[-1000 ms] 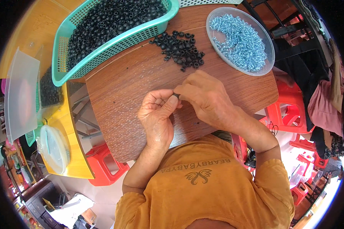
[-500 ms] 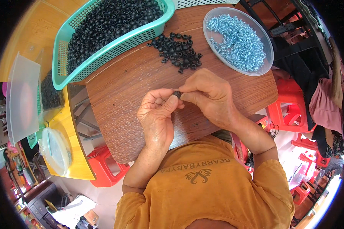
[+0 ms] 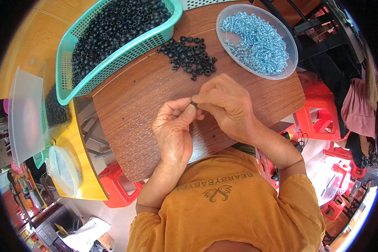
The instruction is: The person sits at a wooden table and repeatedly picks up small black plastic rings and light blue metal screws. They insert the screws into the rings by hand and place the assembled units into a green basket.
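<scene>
My left hand (image 3: pixel 174 126) pinches a small black round piece (image 3: pixel 193 104) between thumb and forefinger, above the brown wooden table (image 3: pixel 126 117). The fingertips of my right hand (image 3: pixel 229 105) are pressed together at the top of that piece. Whatever they hold there is hidden or too small to make out. Beyond my hands lies a loose pile of black round pieces (image 3: pixel 189 54), several showing holes. To its right, small shiny pale blue pieces (image 3: pixel 258 42) fill much of a clear round tub (image 3: pixel 293 63).
A green slatted basket (image 3: pixel 113 67) heaped with black pieces stands at the far left. Left of the table, a yellow surface (image 3: pixel 86 176) bears a round translucent lidded container (image 3: pixel 65 170). Red stools (image 3: pixel 319 113) stand at right and below left.
My right fingertips have come in over the black piece and now cover more of it. My left hand keeps its pinch. The whole view has shifted slightly.
</scene>
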A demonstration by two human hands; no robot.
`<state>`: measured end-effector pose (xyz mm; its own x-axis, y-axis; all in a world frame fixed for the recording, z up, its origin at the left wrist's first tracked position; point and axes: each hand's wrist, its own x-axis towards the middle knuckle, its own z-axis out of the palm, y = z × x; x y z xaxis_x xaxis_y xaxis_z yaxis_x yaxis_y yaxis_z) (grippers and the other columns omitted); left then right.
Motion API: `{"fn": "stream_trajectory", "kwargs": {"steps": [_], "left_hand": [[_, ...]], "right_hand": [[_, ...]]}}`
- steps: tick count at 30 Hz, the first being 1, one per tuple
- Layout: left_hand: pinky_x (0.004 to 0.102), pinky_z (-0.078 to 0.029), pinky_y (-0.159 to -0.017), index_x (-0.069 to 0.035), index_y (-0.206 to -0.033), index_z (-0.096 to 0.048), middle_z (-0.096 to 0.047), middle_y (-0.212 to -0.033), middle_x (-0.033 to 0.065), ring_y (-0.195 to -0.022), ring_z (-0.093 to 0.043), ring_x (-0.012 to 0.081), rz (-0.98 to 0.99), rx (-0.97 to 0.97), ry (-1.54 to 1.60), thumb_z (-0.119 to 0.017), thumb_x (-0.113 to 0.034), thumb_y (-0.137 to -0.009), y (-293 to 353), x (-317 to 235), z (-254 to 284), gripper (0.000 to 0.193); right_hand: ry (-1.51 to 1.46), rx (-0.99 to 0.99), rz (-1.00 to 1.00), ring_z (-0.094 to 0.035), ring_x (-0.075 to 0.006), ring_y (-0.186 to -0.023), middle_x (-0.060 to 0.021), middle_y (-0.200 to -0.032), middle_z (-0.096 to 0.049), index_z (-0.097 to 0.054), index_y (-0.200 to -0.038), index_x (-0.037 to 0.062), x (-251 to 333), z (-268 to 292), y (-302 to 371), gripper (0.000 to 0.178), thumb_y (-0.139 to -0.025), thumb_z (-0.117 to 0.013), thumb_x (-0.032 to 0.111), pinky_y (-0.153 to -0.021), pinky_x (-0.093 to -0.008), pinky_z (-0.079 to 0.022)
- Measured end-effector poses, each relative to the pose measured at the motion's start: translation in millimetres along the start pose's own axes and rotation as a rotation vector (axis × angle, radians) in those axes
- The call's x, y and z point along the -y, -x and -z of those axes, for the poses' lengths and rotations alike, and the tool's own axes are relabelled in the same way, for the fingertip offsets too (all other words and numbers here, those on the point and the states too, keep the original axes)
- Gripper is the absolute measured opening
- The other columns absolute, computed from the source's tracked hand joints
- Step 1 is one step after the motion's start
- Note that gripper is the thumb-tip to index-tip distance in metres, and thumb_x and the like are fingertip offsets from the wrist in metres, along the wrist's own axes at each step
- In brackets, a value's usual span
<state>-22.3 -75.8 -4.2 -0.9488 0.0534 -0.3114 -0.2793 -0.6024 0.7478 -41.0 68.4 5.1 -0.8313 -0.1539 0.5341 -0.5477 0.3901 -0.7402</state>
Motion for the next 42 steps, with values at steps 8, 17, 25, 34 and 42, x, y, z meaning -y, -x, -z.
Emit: {"fn": "stream_trajectory", "kwargs": {"steps": [8, 17, 25, 34, 42], "left_hand": [[0.0314, -0.051, -0.071, 0.003, -0.093, -0.058, -0.063, -0.088, 0.0119, -0.077, -0.061, 0.0190, 0.048, -0.023, 0.081, -0.059, 0.004, -0.082, -4, 1, -2, 0.011], [0.0230, -0.048, -0.074, 0.003, -0.090, -0.059, -0.063, -0.084, 0.0080, -0.076, -0.059, 0.0128, 0.089, -0.110, 0.097, -0.061, 0.008, -0.077, -8, 1, -2, 0.014], [0.0234, -0.048, -0.074, 0.004, -0.086, -0.060, -0.063, -0.083, 0.0087, -0.076, -0.058, 0.0126, -0.013, -0.097, 0.045, -0.063, 0.009, -0.075, -6, 1, -5, 0.013], [0.0246, -0.046, -0.077, 0.003, -0.086, -0.059, -0.062, -0.085, 0.0079, -0.080, -0.057, 0.0125, 0.037, -0.105, 0.033, -0.061, 0.007, -0.077, -7, 7, -12, 0.010], [0.0303, -0.048, -0.083, 0.007, -0.102, -0.056, -0.062, -0.096, 0.0126, -0.085, -0.060, 0.0185, -0.050, -0.025, -0.118, -0.057, 0.001, -0.084, 3, -1, -3, 0.019]], "right_hand": [[-0.040, -0.123, -0.100, -0.054, -0.0269, -0.081, -0.0105, -0.089, -0.058, -0.063, -0.088, 0.0027, 3, -10, 9, 0.025, -0.064, -0.066, -0.005, -0.067, -0.0346, -0.045], [0.148, -0.199, 0.057, -0.053, -0.0298, -0.078, -0.0124, -0.089, -0.057, -0.058, -0.092, 0.0001, -1, -18, 13, 0.035, -0.059, -0.067, -0.004, -0.065, -0.0361, -0.044], [0.170, -0.290, 0.211, -0.050, -0.0261, -0.067, -0.0109, -0.079, -0.056, -0.057, -0.085, -0.0009, -12, -27, 12, 0.031, -0.055, -0.066, -0.002, -0.056, -0.0344, -0.040], [0.246, -0.291, 0.297, -0.050, -0.0243, -0.065, -0.0105, -0.077, -0.055, -0.057, -0.082, -0.0024, -13, -24, 10, 0.026, -0.057, -0.064, -0.001, -0.055, -0.0337, -0.038], [0.170, -0.156, 0.178, -0.053, -0.0279, -0.069, -0.0117, -0.081, -0.058, -0.059, -0.089, -0.0008, -11, -11, 1, 0.026, -0.064, -0.065, -0.001, -0.059, -0.0363, -0.043]]}}
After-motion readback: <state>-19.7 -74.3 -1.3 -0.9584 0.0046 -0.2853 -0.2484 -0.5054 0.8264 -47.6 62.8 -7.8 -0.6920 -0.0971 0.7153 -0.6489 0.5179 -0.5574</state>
